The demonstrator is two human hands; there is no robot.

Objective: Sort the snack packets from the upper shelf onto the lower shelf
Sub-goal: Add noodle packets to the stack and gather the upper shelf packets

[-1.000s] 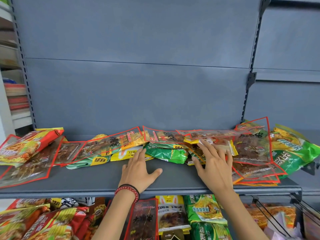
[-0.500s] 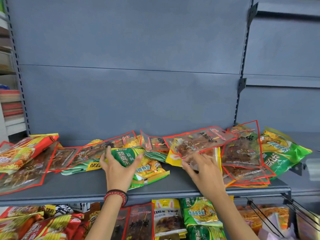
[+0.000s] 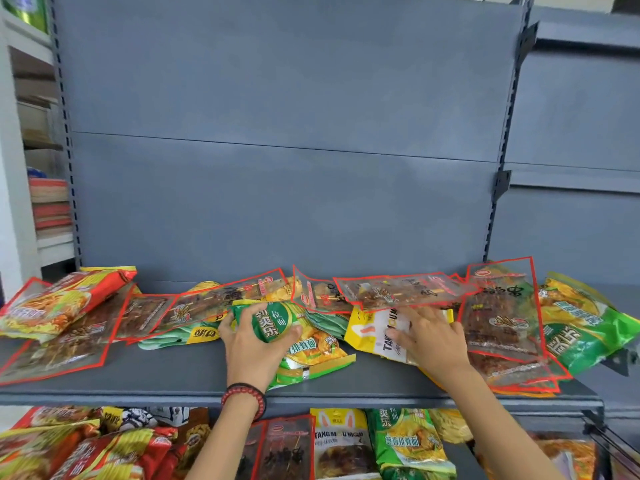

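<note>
A grey metal upper shelf [image 3: 166, 379] juts from a plain grey back panel [image 3: 277, 168], with a slotted upright [image 3: 502, 188] on its right and pale side shelving [image 3: 45, 202] off to the left. Snack packets lie in a loose heap along the rear of the shelf; its front strip is bare. A red packet [image 3: 62, 303] lies at the far left and a big green bag [image 3: 581, 327] at the far right. On the lower shelf [image 3: 464, 457] more packets stand in a row [image 3: 339, 445].

The left hand [image 3: 249, 348], with a red bead bracelet [image 3: 244, 396] at the wrist, grips the top of a green packet [image 3: 273, 323], thumb and fingers curled round it; the packet's lower end reaches near the shelf's front edge. The right hand [image 3: 433, 341] lies on a yellow packet [image 3: 370, 334] with fingers spread and fairly straight. A clear packet [image 3: 398, 292] with red edges overlaps the yellow one just above the fingertips and partly hides it.

Half a second ago the right hand pinched that clear packet; now it has let go. A second ago both hands lay flat, and the green packet sat farther back under the heap
</note>
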